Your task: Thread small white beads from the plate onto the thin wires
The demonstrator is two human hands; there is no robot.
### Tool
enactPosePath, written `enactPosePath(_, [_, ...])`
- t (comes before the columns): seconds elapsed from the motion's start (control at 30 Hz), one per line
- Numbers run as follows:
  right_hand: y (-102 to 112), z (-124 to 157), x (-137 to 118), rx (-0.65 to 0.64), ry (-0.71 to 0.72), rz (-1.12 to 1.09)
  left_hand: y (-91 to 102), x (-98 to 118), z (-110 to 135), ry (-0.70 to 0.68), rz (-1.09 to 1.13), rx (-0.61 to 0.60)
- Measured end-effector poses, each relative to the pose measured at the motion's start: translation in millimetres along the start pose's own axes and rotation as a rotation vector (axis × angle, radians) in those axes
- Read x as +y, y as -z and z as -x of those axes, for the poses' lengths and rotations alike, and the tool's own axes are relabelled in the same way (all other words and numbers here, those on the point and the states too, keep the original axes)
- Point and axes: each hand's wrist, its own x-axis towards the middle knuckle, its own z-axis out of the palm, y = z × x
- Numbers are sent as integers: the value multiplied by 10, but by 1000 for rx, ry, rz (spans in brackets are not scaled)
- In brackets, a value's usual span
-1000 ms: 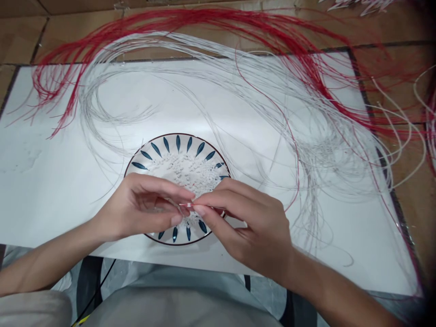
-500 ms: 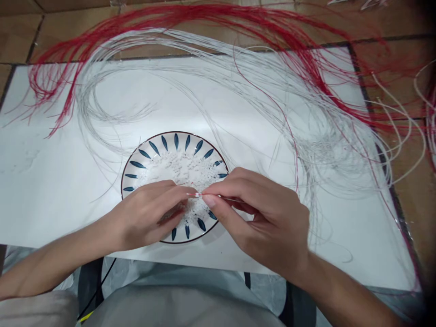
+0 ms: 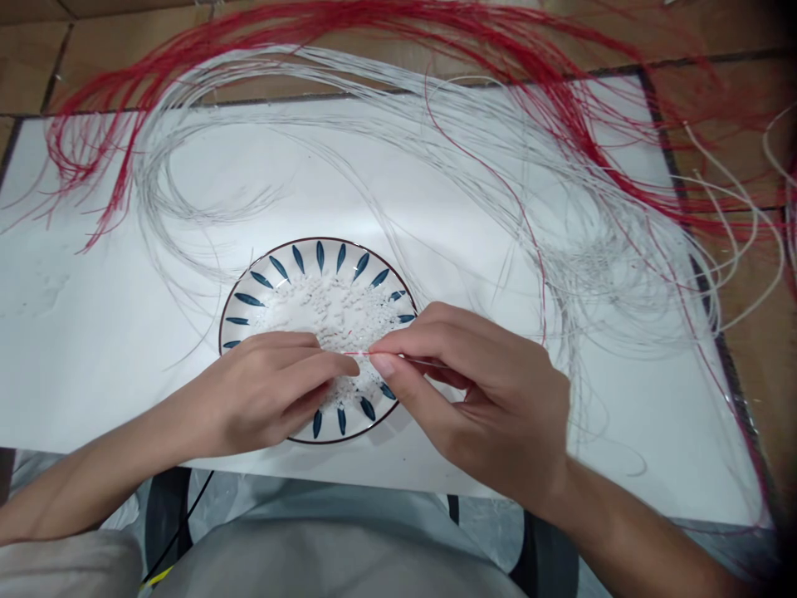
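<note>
My right hand (image 3: 491, 390) pinches a thin red wire (image 3: 352, 353) between thumb and forefinger. The wire's tip points left, and a pale strand trails back under the palm. Close to that tip, my left hand (image 3: 267, 390) is curled with its forefinger bent beside the wire. Its thumb is hidden, so I cannot make out what the fingers hold. Both hands are over a white oval-looking plate (image 3: 320, 256) with dark blue leaf marks and a brown rim. Many tiny white pieces (image 3: 311, 303) are scattered in the plate.
A long bundle of red wires (image 3: 349, 18) arcs across the back. Beneath it runs a bundle of white wires (image 3: 374, 90), tangled at the right. A white sheet (image 3: 80, 349) covers the work surface, with brown boards (image 3: 124, 54) behind it.
The small white piece seen clearly on the red wire by the left fingertip is now hard to make out. My left fingertip sits slightly lower, below the wire. My right hand keeps its pinch.
</note>
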Motion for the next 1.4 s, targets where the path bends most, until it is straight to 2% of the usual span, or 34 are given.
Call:
enactPosePath(0.13, [-2,-1,2,-2,8,13,-13,22,-16,-12,-9,5])
enactPosePath(0.3, [-2,-6,6,-2,9,16,-52,21,-22,-59,-27,71])
enactPosePath(0.43, [4,-7,5,-3,13,16,-59,39,-4,8,32,106])
enactPosePath(0.5, [7,-5,6,-2,10,11,-42,64,4,86,163,185])
enactPosePath(0.6, [6,2,7,-7,2,-15,3,89,7,225,508,331])
enactPosePath(0.73, [-5,25,-3,-49,-17,-58,59,45,-1,298,975,319])
enactPosePath(0.83, [-11,42,-15,-90,-20,-78,79,-13,0,316,1137,288])
enactPosePath(0.93, [-12,49,-23,-115,-17,-91,81,-51,7,322,1159,280])
enactPosePath(1.27, [-13,50,-32,-141,-10,-85,63,-61,19,243,1026,263])
enactPosePath(1.4, [-23,57,-21,-150,-6,-84,70,-50,24,277,965,266])
